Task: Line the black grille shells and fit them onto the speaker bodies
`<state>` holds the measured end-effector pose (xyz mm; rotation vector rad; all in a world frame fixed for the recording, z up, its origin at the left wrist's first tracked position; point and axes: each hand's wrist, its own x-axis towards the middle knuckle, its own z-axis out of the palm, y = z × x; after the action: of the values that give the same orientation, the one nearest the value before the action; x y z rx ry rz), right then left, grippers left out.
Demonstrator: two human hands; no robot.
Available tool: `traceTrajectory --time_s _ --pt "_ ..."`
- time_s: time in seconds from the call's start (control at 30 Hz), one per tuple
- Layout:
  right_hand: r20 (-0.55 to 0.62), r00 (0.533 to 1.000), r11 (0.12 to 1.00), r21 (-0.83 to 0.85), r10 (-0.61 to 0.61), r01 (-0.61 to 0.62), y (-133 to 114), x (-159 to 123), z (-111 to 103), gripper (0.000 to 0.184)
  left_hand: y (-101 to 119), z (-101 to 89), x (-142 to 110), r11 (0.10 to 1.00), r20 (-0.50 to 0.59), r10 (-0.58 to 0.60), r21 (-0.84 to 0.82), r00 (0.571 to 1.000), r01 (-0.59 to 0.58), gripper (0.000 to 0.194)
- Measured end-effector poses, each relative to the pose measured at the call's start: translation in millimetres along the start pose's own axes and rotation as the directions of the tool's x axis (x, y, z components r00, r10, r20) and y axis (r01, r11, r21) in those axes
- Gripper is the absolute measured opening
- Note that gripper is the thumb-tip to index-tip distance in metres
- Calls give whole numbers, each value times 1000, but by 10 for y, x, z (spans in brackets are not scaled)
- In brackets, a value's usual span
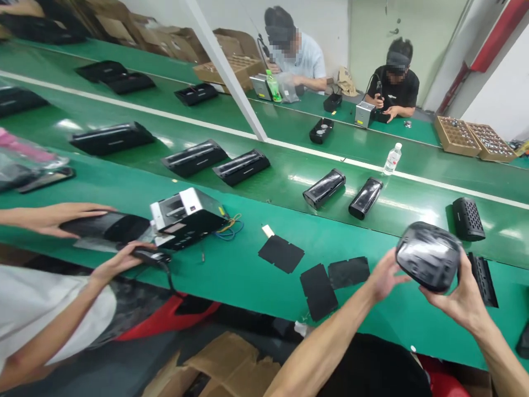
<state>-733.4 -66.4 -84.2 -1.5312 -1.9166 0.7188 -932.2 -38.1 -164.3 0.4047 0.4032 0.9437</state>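
Observation:
A glossy black plastic housing [430, 256] with rounded corners is raised above the green bench, held between my two hands. My left hand [386, 275] grips its left side, the fingers partly hidden behind it. On the right side my right hand [460, 295] is closed around the edge, thumb underneath. Below and to the left, flat black sheets [318, 292] with notched edges lie on the bench. A slotted black panel [483, 278] lies just beyond my right hand. Past it stands a black housing with a perforated face [468, 219].
Several black housings [324, 188] sit along the green conveyor [281, 182], near a water bottle [392, 159]. To my left, a co-worker's hands [119, 262] work beside a metal-cased device [188, 215]. Two people sit across the line. A cardboard box [223, 364] is below the bench.

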Motion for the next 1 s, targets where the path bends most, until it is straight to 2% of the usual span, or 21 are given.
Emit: traceTrajectory --time_s 0.07,0.13,0.2,0.27,0.3,0.37,0.47,0.53,0.6,0.67,0.77,0.9,1.0 --pt "-39 995 974 -210 -90 80 -43 35 -87 100 279 -87 -96 958 -53 168 243 984 -150 102" --pt "36 982 882 -435 -185 182 -105 63 -119 97 526 -124 -171 829 21 235 518 972 -212 120" --pt "125 972 814 -530 -201 237 -150 85 -102 97 657 -118 -222 651 92 239 723 967 -230 119" --pt "171 966 828 -500 -192 253 -141 83 -90 99 678 -116 -270 548 98 259 804 961 -229 106" --pt "173 967 855 -457 -186 247 -108 66 -100 100 666 -127 -299 549 82 267 806 960 -221 101" --pt "137 981 924 -341 -135 174 7 -4 -149 103 638 -178 -367 618 27 261 763 965 -189 100" --pt "91 995 997 -57 51 -46 222 -166 -198 108 656 -259 -464 724 -46 231 676 972 -140 99" --pt "109 984 975 158 139 -155 306 -269 -159 107 708 -273 -496 746 -64 232 652 971 -135 95" --pt "84 979 936 288 187 -203 312 -342 -78 101 767 -254 -497 741 -62 234 657 970 -137 92" --pt "35 974 914 338 225 -224 267 -378 5 92 803 -230 -476 730 -56 229 670 972 -133 89" --pt "31 957 877 393 287 -276 206 -377 77 85 774 -241 -436 731 -85 217 675 973 -104 86" --pt "125 921 800 462 369 -383 215 -332 67 87 640 -363 -428 763 -161 188 645 969 -41 86" --pt "202 901 780 450 385 -435 186 -330 22 91 615 -436 -484 762 -147 125 647 981 -1 99"
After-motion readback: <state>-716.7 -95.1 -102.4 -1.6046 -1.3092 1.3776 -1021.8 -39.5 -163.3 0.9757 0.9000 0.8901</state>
